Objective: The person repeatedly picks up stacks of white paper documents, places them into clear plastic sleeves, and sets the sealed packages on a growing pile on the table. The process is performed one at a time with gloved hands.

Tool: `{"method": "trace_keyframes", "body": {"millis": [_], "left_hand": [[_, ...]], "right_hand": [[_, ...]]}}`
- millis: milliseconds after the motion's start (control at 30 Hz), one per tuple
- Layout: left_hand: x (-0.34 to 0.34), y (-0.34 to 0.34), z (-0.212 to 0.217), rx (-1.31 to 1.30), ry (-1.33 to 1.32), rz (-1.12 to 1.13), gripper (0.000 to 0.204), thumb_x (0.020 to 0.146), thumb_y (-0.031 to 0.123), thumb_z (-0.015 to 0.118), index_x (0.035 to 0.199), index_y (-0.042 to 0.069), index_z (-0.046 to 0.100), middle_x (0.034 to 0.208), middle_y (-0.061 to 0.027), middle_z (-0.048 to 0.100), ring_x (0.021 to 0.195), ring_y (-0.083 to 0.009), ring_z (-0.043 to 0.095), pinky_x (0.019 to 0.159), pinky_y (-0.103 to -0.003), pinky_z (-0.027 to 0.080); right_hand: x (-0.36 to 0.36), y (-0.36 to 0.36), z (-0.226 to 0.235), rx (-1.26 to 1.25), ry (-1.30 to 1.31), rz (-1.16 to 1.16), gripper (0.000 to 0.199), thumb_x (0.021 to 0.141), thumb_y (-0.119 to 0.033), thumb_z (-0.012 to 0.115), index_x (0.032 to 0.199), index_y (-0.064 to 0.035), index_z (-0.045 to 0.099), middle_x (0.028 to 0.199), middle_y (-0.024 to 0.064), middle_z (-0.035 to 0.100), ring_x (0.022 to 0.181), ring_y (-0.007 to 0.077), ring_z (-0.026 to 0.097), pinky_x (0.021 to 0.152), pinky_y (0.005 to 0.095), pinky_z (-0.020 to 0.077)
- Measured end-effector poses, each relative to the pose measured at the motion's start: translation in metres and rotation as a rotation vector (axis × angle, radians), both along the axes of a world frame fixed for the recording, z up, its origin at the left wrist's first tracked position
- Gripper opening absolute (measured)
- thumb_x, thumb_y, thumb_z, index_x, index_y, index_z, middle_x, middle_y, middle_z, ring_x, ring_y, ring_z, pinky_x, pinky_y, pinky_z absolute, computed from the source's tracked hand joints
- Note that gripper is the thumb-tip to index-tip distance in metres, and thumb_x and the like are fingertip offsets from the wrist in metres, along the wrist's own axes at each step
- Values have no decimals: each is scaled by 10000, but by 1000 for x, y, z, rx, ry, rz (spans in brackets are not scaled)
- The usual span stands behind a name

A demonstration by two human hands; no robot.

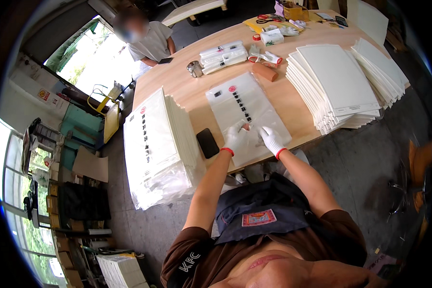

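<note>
A clear plastic bag (247, 103) with a red round mark and black print lies flat on the table in front of me. Both my hands wear white gloves with red cuffs and work over its near half. The bent fingers of my left hand (236, 136) pinch the plastic, a bare fingertip showing. My right hand (272, 139) is close beside it, its fingers together on the crumpled film of the same bag. To the left of the bag is a black phone (207, 143). A tall stack of bagged white boards (151, 139) stands at the table's left edge.
On the wooden table (177, 91), fanned stacks of white boards (333, 79) fill the right side. Rolled plastic bags (224, 56), a metal tin (194, 69), a brown block (265, 72) and scissors (269, 19) lie farther back. A person (149, 41) sits at the far left.
</note>
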State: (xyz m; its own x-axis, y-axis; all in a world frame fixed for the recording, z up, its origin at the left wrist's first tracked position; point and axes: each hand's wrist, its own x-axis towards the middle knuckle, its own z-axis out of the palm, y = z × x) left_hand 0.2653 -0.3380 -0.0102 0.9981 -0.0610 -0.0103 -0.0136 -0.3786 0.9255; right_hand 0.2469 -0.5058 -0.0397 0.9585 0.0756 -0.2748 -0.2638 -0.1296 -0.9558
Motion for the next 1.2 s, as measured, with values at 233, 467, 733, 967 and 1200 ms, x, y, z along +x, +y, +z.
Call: {"method": "trace_keyframes", "body": {"millis": [233, 467, 733, 967, 1200], "left_hand": [[23, 15, 42, -1100, -16, 44, 88, 927, 69, 559, 988, 107, 508, 774, 9, 574, 710, -90, 560, 701, -302, 509], [-23, -69, 48, 79, -319, -258, 190, 835, 28, 541, 1000, 80, 619, 856, -117, 670, 792, -232, 670, 672, -356, 519], [-136, -115, 113, 223, -588, -537, 328, 696, -26, 560, 988, 121, 585, 745, -122, 629, 656, -304, 636, 576, -416, 498], [-129, -116, 81, 381, -542, -512, 128, 775, 94, 616, 896, 136, 601, 665, -131, 569, 652, -327, 620, 558, -431, 487], [-49, -67, 1, 356, -465, -135, 212, 842, 85, 620, 1053, 105, 616, 891, -133, 671, 728, -309, 654, 632, -402, 505]], "right_hand": [[-15, -86, -39, -925, -257, 98, 372, 859, -390, 523, 833, -54, 681, 799, 187, 671, 771, 355, 659, 681, 475, 498], [-5, -45, -22, -28, -350, -11, 287, 908, -310, 563, 1008, -52, 640, 897, 71, 645, 827, 175, 618, 743, 309, 498], [34, 15, 12, -299, -485, 79, 246, 882, -271, 578, 1000, -64, 635, 948, 90, 646, 833, 229, 614, 756, 352, 497], [9, -21, 26, -664, -579, 230, 216, 859, -237, 591, 994, -74, 631, 992, 107, 647, 839, 276, 611, 767, 390, 496], [-73, -158, 103, -785, -1178, 11, 228, 833, -300, 626, 945, -102, 626, 933, 69, 632, 865, 261, 610, 783, 413, 483]]}}
